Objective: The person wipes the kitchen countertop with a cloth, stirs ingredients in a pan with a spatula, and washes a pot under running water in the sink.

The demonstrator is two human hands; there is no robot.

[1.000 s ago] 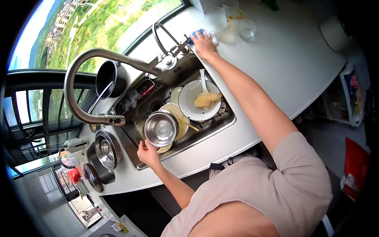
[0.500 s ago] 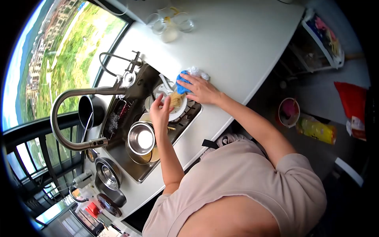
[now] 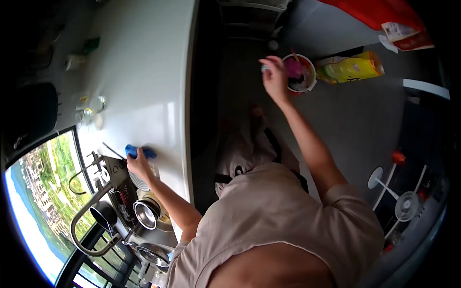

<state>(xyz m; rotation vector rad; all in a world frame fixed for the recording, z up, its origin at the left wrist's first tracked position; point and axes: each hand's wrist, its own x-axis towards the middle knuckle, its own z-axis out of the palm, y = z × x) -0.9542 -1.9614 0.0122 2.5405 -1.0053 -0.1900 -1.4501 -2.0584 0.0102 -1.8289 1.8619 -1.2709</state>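
My left hand [image 3: 139, 164] is at the counter edge beside the sink, its fingers closed on a blue cloth [image 3: 139, 151]. My right hand [image 3: 274, 80] is raised over the floor, just left of a round waste bin [image 3: 311, 88] in this view. Its fingers are curled together; a small pale bit shows by the fingertips, too unclear to name. Pink and dark stuff lies inside the bin. Partly behind my left hand, a ribbed white plate [image 3: 138, 181] sits in the sink. Lower in the sink is a shiny steel bowl [image 3: 145, 214].
A curved faucet [image 3: 73, 230] arches over the sink, near a black pot [image 3: 102, 214]. Several glasses [image 3: 98, 103] stand on the white counter [image 3: 144, 62]. On the floor beside the bin lies a yellow package [image 3: 353, 68]. A red bag [image 3: 379, 14] is farther back.
The view has swung toward the floor. My right hand has left the blue cloth and moved beside the bin. My left hand has gone from the plate to the cloth. The crumpled clear plastic no longer shows.
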